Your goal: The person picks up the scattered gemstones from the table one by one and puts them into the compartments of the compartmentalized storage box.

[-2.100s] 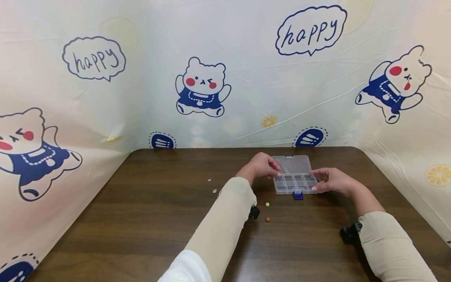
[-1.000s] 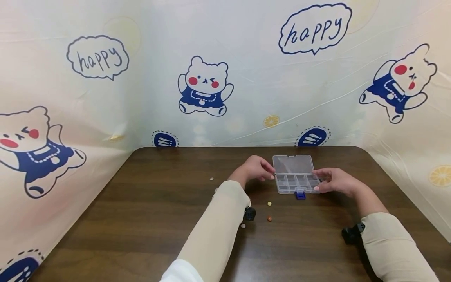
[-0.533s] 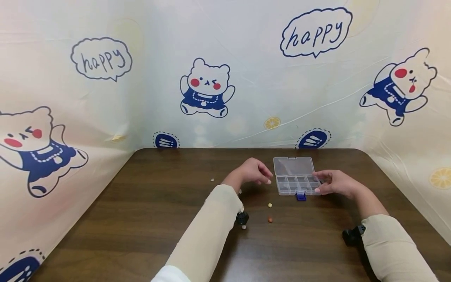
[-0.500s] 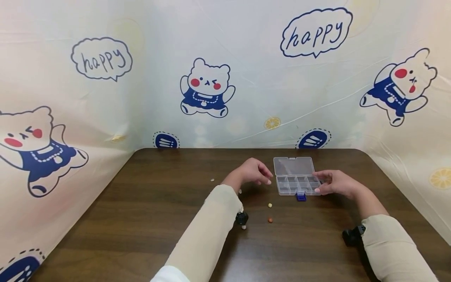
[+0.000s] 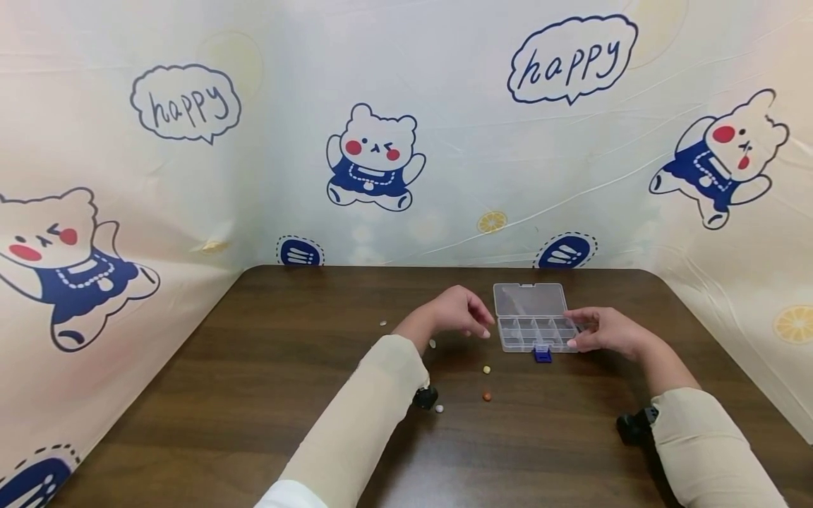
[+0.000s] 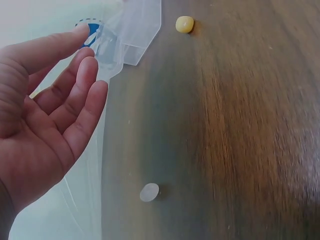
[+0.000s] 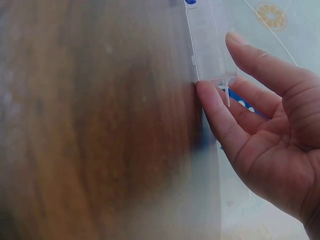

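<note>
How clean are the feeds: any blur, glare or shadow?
Right wrist view: the table is blurred and streaky, the right hand clearer; left wrist view: a pale sheen toward the table's right edge, the yellow bead fairly crisp; head view: a soft shadow beside the left sleeve, the clear box low in contrast but its dividers visible.

On the pale printed backdrop, a blue-outlined, cloud-shaped speech bubble above and left of the left hand reads "happy"; so does another bubble above the right hand.
</note>
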Motion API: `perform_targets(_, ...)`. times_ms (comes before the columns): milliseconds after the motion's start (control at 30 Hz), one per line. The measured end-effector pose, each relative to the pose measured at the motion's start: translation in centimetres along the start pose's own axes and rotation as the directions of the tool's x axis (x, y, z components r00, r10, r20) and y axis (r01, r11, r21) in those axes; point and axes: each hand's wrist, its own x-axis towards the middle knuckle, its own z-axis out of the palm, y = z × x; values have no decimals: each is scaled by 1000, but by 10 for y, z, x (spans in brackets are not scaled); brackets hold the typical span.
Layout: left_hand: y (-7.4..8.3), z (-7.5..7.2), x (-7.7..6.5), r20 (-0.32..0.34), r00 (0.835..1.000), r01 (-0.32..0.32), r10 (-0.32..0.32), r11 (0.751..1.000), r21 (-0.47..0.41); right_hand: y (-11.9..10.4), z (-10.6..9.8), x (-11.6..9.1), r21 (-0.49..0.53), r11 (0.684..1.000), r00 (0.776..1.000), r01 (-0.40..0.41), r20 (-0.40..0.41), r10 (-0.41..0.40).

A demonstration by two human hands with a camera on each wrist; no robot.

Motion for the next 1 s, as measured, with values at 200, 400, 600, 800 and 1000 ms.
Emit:
perform_targets(200,2,0,-6,34,999,-24,22,999,46,1,0,0,-5,1000,1000,-6,2,6)
perform_targets(400,-1,0,-12,49,997,-60,56,994,95,0,-1,1,-35,999,1000,-22,-13,21)
perform_targets(600,-5,-1,-19,62,993,-113,105,984,140,1,-2,1,-19,999,1000,-26,-12,26)
perform_targets(800,-8,-2,-28,64,992,-116,109,984,133,2,-2,2,-8,1000,1000,-28,-9,28)
perform_targets(1000,-12,-6,-37,71,990,-134,126,983,124,2,-1,2,8,1000,1000,-19,-6,19)
